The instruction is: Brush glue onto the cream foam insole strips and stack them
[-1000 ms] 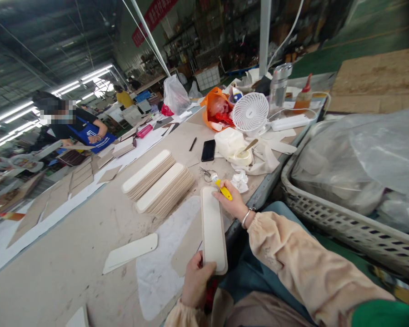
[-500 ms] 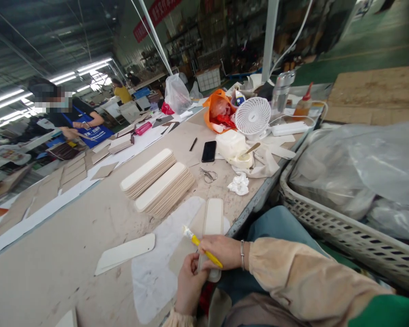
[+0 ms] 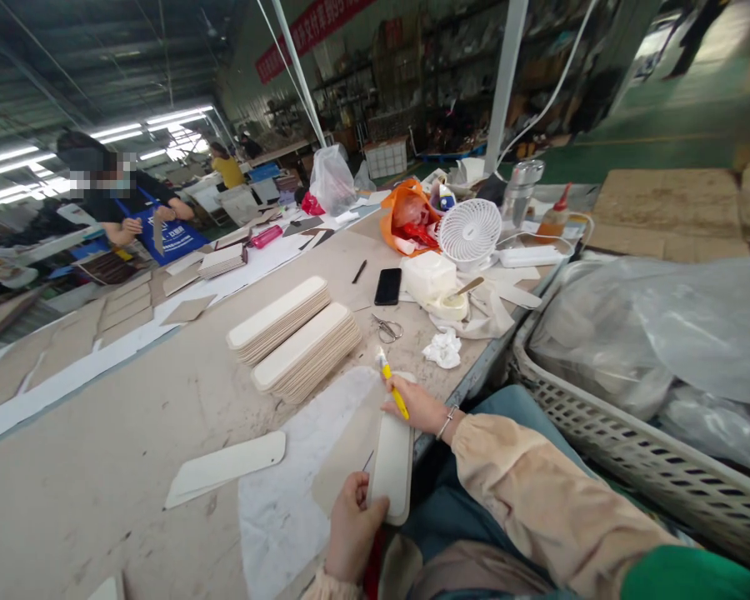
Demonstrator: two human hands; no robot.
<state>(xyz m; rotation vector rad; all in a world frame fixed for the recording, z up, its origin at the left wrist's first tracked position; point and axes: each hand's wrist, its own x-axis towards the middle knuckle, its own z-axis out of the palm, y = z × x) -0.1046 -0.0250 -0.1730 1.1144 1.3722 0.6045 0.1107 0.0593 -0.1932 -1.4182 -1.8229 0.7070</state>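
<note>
A long off-white panel [image 3: 392,471] with rounded ends lies in front of me at the table edge. My left hand [image 3: 355,521] grips its near left edge, the thumb on top; a thin dark needle-like piece [image 3: 368,460] sticks up by the fingers. My right hand [image 3: 417,402] is closed around a yellow-handled brush [image 3: 398,402], its white-coated tip pointing up and away. That hand is over the panel's far end and partly hides it. Beneath the panel is a white sheet [image 3: 281,500]. Left of it, a couple of similar loose panels [image 3: 228,467] overlap.
Two stacks of panels [image 3: 306,354] stand beyond the sheet. Scissors [image 3: 387,328], a crumpled tissue [image 3: 442,348], a phone [image 3: 388,287] and a white fan [image 3: 470,232] lie or stand farther back. A plastic basket [image 3: 631,433] borders my right side. Another person [image 3: 131,208] stands far left.
My right hand has moved with the brush away from my left hand, toward the panel's far end. More of the panel's near part shows. The person at far left has shifted their hands.
</note>
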